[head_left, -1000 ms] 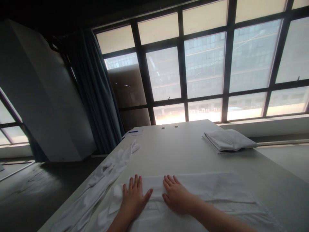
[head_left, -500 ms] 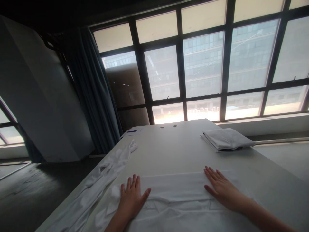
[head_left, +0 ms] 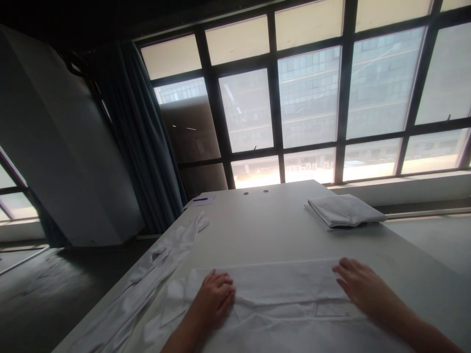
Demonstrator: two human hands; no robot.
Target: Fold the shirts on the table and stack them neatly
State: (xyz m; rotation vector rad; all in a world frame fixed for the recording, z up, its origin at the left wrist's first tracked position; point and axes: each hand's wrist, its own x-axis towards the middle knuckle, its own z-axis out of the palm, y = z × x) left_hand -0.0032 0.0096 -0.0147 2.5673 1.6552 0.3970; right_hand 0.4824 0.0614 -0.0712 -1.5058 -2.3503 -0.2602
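Note:
A white garment (head_left: 279, 284) lies spread across the near part of the table, its far edge folded into a flat band. Creases and what look like pocket outlines show below that band. My left hand (head_left: 215, 296) rests on the band's left part, with its fingers curled together on the cloth. At the right end of the band, my right hand (head_left: 362, 284) has its fingers bent over the far corner of the fabric. Both hands appear to grip the cloth, though the fingertips are partly hidden.
The white table (head_left: 253, 225) runs toward the windows. Another crumpled white cloth (head_left: 158, 269) lies along its left edge. A folded white stack (head_left: 346, 211) sits at the right edge. Far left are a pen (head_left: 200, 199) and paper (head_left: 209, 201). A dark curtain (head_left: 147, 147) hangs beyond.
Both hands were flat with fingers spread; now their fingers are curled in on the cloth. The left hand has shifted slightly right, and the right hand has also moved a little right.

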